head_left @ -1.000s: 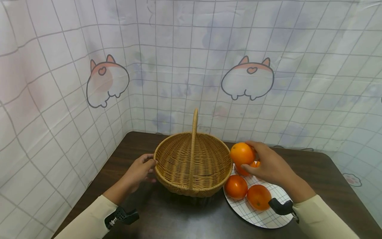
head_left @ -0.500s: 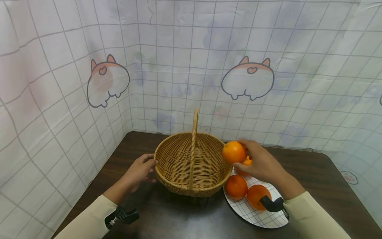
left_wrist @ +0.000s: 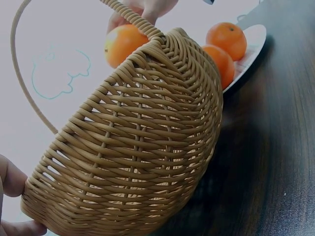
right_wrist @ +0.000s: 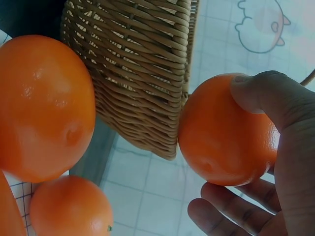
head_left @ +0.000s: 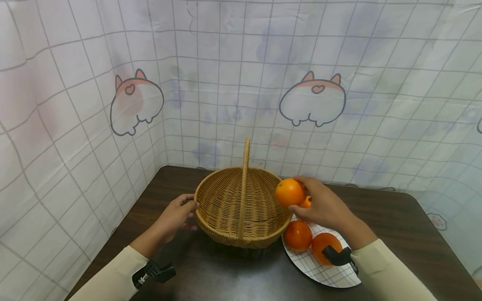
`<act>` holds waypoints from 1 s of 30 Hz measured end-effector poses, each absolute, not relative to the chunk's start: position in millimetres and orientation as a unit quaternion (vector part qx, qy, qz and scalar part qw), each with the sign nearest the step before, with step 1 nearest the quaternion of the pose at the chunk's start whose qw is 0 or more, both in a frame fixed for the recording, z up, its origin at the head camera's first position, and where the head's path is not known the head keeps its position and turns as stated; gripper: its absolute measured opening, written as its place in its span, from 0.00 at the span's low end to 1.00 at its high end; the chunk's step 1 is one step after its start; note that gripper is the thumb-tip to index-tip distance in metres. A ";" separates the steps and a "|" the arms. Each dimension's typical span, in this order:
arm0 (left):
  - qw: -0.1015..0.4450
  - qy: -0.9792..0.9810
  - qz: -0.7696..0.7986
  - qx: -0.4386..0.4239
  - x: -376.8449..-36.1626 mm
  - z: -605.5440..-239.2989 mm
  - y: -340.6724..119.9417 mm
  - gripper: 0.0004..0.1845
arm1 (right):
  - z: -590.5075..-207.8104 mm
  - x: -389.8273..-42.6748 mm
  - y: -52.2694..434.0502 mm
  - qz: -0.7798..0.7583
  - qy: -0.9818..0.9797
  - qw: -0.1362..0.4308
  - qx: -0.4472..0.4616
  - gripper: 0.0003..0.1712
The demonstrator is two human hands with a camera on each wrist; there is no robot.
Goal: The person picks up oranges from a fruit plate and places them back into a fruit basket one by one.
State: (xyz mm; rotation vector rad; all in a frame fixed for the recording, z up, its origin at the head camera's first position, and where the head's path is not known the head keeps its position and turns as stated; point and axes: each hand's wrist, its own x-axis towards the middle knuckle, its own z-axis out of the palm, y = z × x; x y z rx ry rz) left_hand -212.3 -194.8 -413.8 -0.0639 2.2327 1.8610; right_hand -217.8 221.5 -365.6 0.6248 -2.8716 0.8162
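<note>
Right hand (head_left: 324, 207), fingers curled around a round orange fruit (head_left: 290, 192), has moved it leftward to the woven wicker basket (head_left: 226, 209) rim. Left hand (head_left: 177, 215) stays loosely curved against the basket's left side.

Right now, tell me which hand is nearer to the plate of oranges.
Right. The right hand holds an orange just above the plate, by the basket rim. The left hand rests on the basket's far side, away from the plate.

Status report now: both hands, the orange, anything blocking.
Right hand grips orange at basket rim. Left hand holds basket's left side. Three oranges on plate. Nothing blocking.
</note>
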 end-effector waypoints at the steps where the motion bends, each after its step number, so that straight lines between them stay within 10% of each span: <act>1: 0.116 0.763 0.636 -0.022 -212.5 -414.0 -194.7 0.29 | -366.2 -218.0 221.1 0.269 -0.940 0.045 0.205 0.47; 30: 0.113 0.765 0.634 -0.026 -211.7 -413.6 -194.5 0.28 | -369.4 -207.4 225.4 0.227 -0.953 0.040 0.197 0.48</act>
